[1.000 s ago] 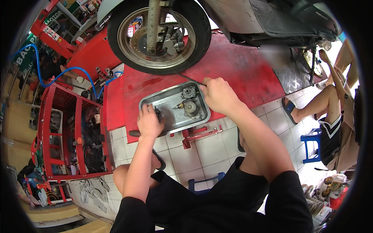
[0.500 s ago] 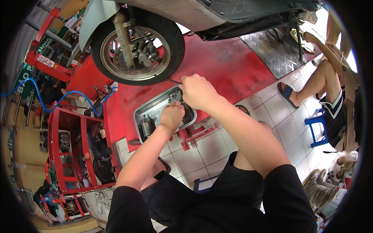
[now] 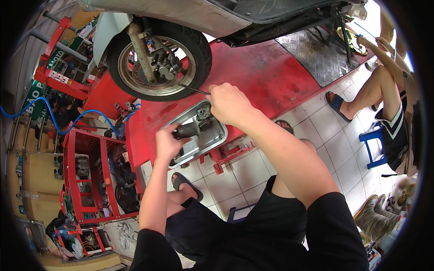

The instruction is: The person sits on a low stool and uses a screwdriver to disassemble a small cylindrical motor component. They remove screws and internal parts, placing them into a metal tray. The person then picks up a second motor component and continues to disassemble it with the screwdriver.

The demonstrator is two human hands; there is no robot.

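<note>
My left hand (image 3: 168,142) is curled round a dark cylindrical part (image 3: 187,130), holding it over the left side of a shallow metal tray (image 3: 221,137). Its thumb and fingers lie on the part's left end. A grey metal fitting with small openings (image 3: 205,111) sits at the tray's far end. My right hand (image 3: 229,104) is closed on a thin dark rod (image 3: 193,89), like a screwdriver shaft; any handle is hidden in the fist. The rod points left, its tip in front of the motorbike's front wheel (image 3: 199,81) in the picture.
The tray rests on a red lift platform (image 3: 253,67) under a motorbike (image 3: 226,22). A red tool trolley (image 3: 81,180) and a blue air hose (image 3: 49,113) are at left. At right another person's leg (image 3: 382,92) is near a blue stool (image 3: 373,147).
My left hand has moved left from the tray's middle, now with the dark cylindrical part in its grip. The tray's right side shows bare metal. My right hand still grips the rod.
</note>
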